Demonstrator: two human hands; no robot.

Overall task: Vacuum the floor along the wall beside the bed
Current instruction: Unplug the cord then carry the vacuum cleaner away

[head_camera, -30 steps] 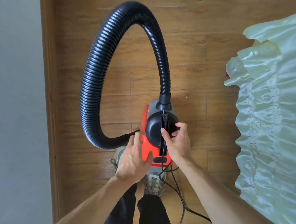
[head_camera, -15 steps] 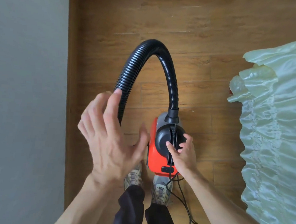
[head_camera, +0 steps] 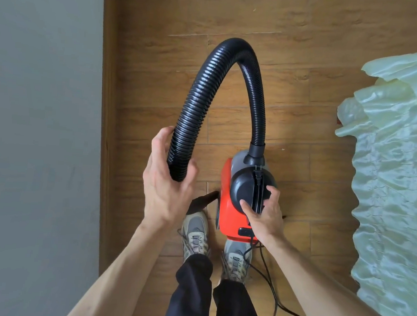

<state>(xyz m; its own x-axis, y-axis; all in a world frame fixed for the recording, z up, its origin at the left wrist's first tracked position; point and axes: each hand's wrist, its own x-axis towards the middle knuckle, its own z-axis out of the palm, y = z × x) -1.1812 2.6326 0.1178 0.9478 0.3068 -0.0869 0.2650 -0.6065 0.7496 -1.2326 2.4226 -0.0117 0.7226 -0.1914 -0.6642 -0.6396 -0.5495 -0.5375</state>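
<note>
Left hand: my left hand (head_camera: 166, 187) is wrapped round the lower free end of the hose (head_camera: 199, 103), fingers curled on its left side, thumb on its right.
Right hand: my right hand (head_camera: 265, 216) grips the black carrying handle (head_camera: 258, 191) on top of the vacuum cleaner (head_camera: 228, 213), thumb on the left of the handle ridge, fingers curled over its right side.
Hose: black and ribbed, it rises from the front collar of the machine, arches high over the floor and comes down to my left palm.
Vacuum cleaner: a small red canister with a black dome, just in front of my shoes (head_camera: 194, 233), between the skirting and the bed. I cannot tell whether it stands on the boards or hangs from my grip.
Power cord: the power cord (head_camera: 272, 303) leaves the rear of the canister and trails back past my right foot.
Floor: the wood-look floor (head_camera: 160, 55) runs as a strip between wall and bed.
Wall: the grey wall (head_camera: 39, 96) is on my left, with a brown skirting board (head_camera: 106, 101) along its foot.
Bed: a pale green ruffled satin bedspread (head_camera: 399, 171) hangs at the right edge.
</note>
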